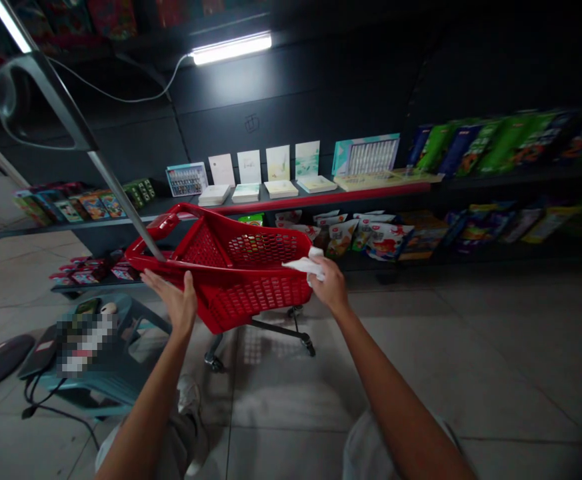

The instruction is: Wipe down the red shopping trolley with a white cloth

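A red plastic shopping basket on wheels (251,267) stands tilted on the tiled floor in front of me. My left hand (175,300) rests on its near left rim, fingers stretched out and thumb up. My right hand (328,283) is closed on a white cloth (307,264) and presses it against the basket's right rim. A grey metal pull handle (71,113) rises from the basket's left side toward the upper left.
Dark shelves (351,193) behind the basket carry notebooks, cards and snack packets. A teal plastic stool (115,373) with small items and a cable stands at the left. Open tiled floor (471,360) lies to the right.
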### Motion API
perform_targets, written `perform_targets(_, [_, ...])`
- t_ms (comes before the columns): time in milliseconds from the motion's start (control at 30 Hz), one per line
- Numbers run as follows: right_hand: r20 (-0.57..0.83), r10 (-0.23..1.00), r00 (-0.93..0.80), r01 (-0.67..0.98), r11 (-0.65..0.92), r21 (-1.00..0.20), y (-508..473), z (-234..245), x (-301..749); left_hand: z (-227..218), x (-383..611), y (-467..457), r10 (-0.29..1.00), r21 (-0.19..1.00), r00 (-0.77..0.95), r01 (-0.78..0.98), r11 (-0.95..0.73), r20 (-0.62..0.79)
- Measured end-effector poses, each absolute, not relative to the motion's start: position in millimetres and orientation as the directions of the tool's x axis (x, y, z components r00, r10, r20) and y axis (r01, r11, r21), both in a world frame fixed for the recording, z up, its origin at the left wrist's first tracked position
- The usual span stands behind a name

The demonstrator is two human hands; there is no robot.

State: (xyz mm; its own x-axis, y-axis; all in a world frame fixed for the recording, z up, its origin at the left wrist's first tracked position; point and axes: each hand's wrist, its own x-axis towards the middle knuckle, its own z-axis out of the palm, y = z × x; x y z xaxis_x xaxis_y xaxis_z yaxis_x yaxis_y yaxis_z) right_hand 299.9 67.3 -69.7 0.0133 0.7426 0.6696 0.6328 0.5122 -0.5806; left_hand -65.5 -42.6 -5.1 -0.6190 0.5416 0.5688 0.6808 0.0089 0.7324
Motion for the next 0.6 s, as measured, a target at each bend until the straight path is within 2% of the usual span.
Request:
perform_targets(67, [0.621, 0.778, -0.094, 0.675, 0.509, -0.535, 62.2, -69.4, 293.2, -19.1, -45.4, -42.6, 0.641, 0.808, -0.629, 0.588, 0.023, 0.440])
perform_targets(167, [0.574, 0.813, -0.097, 0.765, 0.430, -0.479, 50.7, -66.4, 285.7, -35.9, -26.0, -38.3, 0.755, 0.882, -0.608, 0.463, 0.085, 0.246])
perform_targets(300, [0.518, 0.832, -0.200, 0.826, 0.427, -0.368, 30.3, -54.6, 282.2, -39.8, -31.9, -30.0, 0.766, 0.886, -0.613, 0.444, 0.132, 0.193])
perform_targets(433, [0.475, 0.778, -0.411, 0.733, 0.592, -0.335, 11.3, -44.0, 278.3, -31.7, -50.6, -27.2, 0.729, 0.893, -0.655, 0.428, 0.140, 0.200])
perform_targets(600, [0.469, 0.661, -0.586, 0.543, 0.750, -0.377, -13.8, -47.4, 259.6, -36.9, -28.8, -31.3, 0.720, 0.918, -0.689, 0.333, 0.215, 0.081])
